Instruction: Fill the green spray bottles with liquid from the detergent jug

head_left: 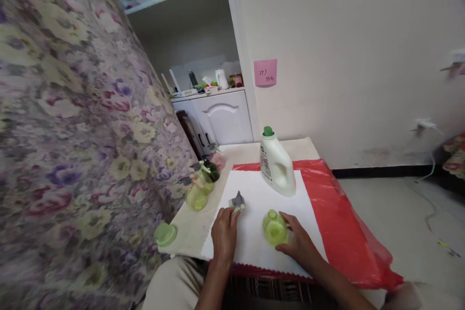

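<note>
A small green round bottle (274, 227) without its top stands on a white cloth (254, 242), and my right hand (298, 241) is wrapped round its right side. My left hand (224, 232) rests on the cloth with its fingertips closed on a grey spray-pump head (237, 201). A white detergent jug with a green cap (276, 163) stands upright at the cloth's far edge, apart from both hands.
Several more green and pink spray bottles (201, 184) stand at the table's left side. A green lid (165, 234) lies near the left front corner. Red plastic sheet (348, 232) covers the table's right. A floral fabric (72, 131) rises on the left.
</note>
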### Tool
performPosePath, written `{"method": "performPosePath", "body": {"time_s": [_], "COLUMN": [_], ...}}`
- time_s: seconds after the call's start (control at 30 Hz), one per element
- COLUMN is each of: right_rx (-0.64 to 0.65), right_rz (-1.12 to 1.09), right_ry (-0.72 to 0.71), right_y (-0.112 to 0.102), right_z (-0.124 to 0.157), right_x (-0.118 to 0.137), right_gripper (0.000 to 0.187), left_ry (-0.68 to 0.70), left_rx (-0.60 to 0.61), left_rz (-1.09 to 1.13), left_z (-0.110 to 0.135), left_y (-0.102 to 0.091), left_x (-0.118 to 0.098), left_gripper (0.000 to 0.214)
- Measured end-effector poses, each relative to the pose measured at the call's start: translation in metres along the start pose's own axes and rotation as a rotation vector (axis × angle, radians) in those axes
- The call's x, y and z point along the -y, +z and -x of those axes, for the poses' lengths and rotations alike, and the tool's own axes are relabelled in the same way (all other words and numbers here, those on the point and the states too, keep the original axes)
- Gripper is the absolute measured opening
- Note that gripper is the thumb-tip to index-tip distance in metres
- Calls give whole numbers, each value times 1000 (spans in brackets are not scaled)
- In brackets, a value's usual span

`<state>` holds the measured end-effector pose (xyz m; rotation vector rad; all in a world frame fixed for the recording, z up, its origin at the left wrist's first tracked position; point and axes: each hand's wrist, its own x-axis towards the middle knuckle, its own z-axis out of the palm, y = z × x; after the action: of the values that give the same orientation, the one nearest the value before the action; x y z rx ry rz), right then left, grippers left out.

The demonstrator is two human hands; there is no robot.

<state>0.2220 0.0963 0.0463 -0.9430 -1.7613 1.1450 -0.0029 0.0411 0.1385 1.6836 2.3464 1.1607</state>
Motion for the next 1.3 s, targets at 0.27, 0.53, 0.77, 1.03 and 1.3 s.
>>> {"method": "performPosePath", "body": {"time_s": [0.27, 0.53, 0.77, 1.03, 1.3], "right_rx": [-13, -16, -10, 11, 24], "right_rz": [-5, -3, -12, 9, 24], "right_ry": [-9, -12, -20, -20, -29], "right_y": [2, -2, -3, -6, -8], "right_z": [0, -1, 1, 1, 1], "right_x": [-3, -5, -4, -12, -14], "right_gripper": [78, 77, 74, 70, 69], "left_ry": [-96, -218, -211, -126, -35], "left_rx": [-121, -79, -44, -258, -185], "left_rz": [477, 777, 852, 986, 850], "left_z": [-6, -5, -6, -8, -11], "left_y": [-47, -54, -48, -51, -36], "left_x": [-35, -48, -51, -77, -99], "left_gripper": [39, 33, 30, 22, 24]}}
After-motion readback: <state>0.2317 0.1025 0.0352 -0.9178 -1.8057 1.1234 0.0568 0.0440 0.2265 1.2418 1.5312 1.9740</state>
